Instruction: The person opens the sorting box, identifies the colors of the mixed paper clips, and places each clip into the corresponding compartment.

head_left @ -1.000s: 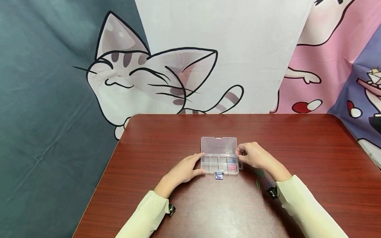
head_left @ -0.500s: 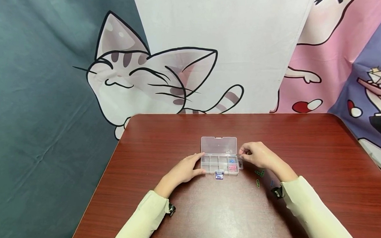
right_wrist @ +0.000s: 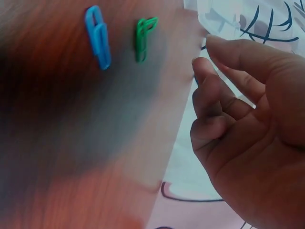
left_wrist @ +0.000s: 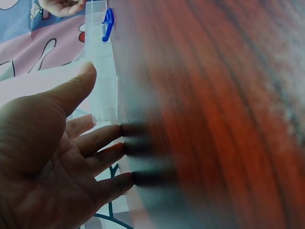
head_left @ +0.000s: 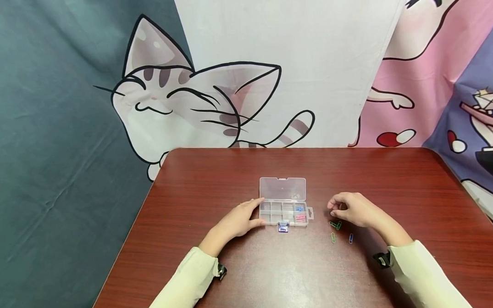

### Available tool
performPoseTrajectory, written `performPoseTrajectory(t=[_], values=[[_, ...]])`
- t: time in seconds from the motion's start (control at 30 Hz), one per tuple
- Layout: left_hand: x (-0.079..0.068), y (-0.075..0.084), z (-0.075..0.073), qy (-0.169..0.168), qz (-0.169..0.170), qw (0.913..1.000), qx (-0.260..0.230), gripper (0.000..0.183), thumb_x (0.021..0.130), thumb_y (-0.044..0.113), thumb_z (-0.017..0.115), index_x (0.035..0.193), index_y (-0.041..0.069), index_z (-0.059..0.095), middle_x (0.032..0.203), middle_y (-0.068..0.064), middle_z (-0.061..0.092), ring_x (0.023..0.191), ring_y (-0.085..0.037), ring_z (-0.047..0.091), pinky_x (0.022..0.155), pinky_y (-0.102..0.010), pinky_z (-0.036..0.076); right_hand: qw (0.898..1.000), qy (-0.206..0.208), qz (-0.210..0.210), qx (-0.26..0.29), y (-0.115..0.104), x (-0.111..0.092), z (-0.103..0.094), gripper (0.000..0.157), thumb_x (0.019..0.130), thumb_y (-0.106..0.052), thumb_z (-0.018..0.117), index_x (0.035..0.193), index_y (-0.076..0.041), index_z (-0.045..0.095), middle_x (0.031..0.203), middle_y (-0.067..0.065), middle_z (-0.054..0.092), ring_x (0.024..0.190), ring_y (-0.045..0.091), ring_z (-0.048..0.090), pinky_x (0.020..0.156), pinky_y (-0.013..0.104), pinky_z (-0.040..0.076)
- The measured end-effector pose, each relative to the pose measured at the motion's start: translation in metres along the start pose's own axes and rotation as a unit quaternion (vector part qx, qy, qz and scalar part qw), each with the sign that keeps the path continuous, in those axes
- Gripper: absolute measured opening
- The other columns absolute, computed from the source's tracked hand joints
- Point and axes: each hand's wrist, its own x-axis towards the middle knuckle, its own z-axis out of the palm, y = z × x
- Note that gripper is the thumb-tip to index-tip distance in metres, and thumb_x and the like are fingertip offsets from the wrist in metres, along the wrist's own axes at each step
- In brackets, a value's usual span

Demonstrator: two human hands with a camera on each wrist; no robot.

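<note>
A clear plastic compartment box (head_left: 276, 219) stands on the table with its lid (head_left: 283, 189) raised. Blue paper clips (head_left: 300, 208) lie in its back right compartment, and pink paper clips (head_left: 300, 218) in the one before it. My left hand (head_left: 234, 221) rests at the box's left end, thumb and fingers extended; the left wrist view shows the thumb alongside the box. To the box's right, my right hand (head_left: 354, 209) hovers, loosely bent, thumb and index finger apart with nothing between them. Below it lie green paper clips (head_left: 336, 225), a lighter green one (head_left: 333, 238) and a blue one (head_left: 351, 238).
A blue latch (head_left: 283, 227) sticks out at the box's front, and a clear hanging tab (head_left: 311, 213) at its right end. The reddish-brown table (head_left: 214, 174) ends at a cartoon-printed cloth (head_left: 244, 103) behind.
My right hand has drawn away from the box to the right and toward me, over the loose clips. A blue paper clip by the wrist has come into full sight. The left hand stays put.
</note>
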Motion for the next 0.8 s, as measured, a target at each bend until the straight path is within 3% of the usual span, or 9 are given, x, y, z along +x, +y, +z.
performPoseTrajectory(t=[0.27, 0.47, 0.8], values=[[-0.001, 0.000, 0.000, 0.001, 0.001, 1.0000, -0.002, 0.071, 0.097, 0.041, 0.067, 0.157, 0.015, 0.038, 0.156, -0.014, 0.045, 0.145, -0.033, 0.040, 0.118, -0.048, 0.035, 1.000, -0.001, -0.027, 0.014, 0.010, -0.025, -0.003, 0.017, 0.083, -0.004, 0.081, 0.092, -0.015, 0.071, 0.083, -0.011, 0.065, 0.077, -0.002, 0.056, 0.068, 0.027, 0.051], [-0.001, 0.000, 0.000, 0.001, 0.002, 1.0000, -0.001, 0.071, 0.098, 0.041, 0.067, 0.157, 0.015, 0.038, 0.156, -0.013, 0.045, 0.145, -0.032, 0.040, 0.119, -0.047, 0.035, 0.998, -0.029, -0.028, 0.046, 0.018, -0.043, -0.006, 0.017, 0.085, -0.008, 0.081, 0.095, -0.017, 0.072, 0.089, -0.007, 0.067, 0.078, -0.004, 0.053, 0.066, 0.023, 0.048], [0.000, 0.000, 0.000, -0.002, -0.001, 1.0000, -0.003, 0.071, 0.098, 0.041, 0.067, 0.158, 0.016, 0.038, 0.156, -0.014, 0.045, 0.146, -0.033, 0.039, 0.119, -0.047, 0.034, 0.995, -0.051, -0.069, 0.045, 0.029, -0.055, -0.002, 0.025, 0.082, -0.004, 0.082, 0.093, -0.024, 0.072, 0.092, -0.010, 0.064, 0.074, 0.001, 0.051, 0.062, 0.021, 0.044]])
